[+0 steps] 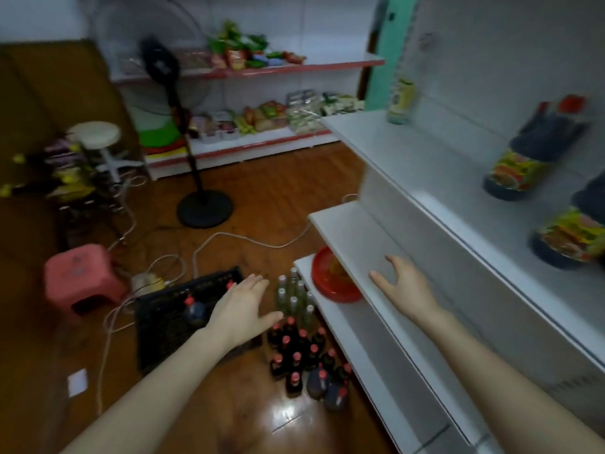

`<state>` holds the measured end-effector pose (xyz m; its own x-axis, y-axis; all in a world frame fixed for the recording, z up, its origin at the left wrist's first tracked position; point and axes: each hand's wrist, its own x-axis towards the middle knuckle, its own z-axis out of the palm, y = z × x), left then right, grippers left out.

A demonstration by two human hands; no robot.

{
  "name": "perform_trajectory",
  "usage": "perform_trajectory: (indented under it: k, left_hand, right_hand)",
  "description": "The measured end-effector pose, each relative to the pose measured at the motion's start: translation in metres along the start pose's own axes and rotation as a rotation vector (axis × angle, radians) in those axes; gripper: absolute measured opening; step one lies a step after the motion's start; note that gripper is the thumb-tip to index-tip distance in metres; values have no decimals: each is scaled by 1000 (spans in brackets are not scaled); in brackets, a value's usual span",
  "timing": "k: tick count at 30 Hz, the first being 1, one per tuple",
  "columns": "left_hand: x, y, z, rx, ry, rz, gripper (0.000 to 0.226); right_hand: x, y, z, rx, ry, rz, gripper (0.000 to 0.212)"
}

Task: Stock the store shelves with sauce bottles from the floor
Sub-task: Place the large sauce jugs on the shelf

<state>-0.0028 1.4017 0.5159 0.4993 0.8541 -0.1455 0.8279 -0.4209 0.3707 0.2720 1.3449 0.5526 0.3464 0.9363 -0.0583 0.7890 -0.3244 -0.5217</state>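
No writing can be read anywhere; the labels are blurred, showing only colour. On the wooden floor [183,250], just beside the foot of the white shelves [406,290], stands a tight cluster of dark sauce bottles [301,358] with red caps, and behind them a smaller group of pale bottles [296,299] with light caps. A black crate [170,326] sits to their left, with at least one more red-capped dark bottle [193,309] inside it. The left hand [242,306] hangs open above the crate's near corner, fingers loosely spread, holding nothing. The right hand [406,285] is also empty and spread, palm down over the front edge of a middle shelf. On the upper shelf, two large dark bottles [530,149] with red caps and yellow-green-red labels appear tilted, and a yellowish bottle [402,101] stands farther back. A red plate [327,283] rests on the lowest shelf. A pink stool [82,276] and a standing fan [183,126] are well apart on the left.
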Motion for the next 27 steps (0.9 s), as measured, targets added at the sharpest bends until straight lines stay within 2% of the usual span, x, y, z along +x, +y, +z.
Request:
perform_trajectory:
  k: [8,13,22,27]
  left_hand:
    - [-61,-165,-34,12,-17,-296,75]
    - [-65,-238,-50,-5,-23,-368,77]
    - [-14,-283,-28,-45,-109,-402,74]
    - [41,-314,8,-100,-111,-477,69]
  right_hand:
    - [32,-137,127,-8,-196,-163,56]
    - [45,-198,189,-3,-298,-197,61]
    - [97,-215,256,-45,-393,-161,52]
    - [150,-198,307,-68,-451,-115,60]
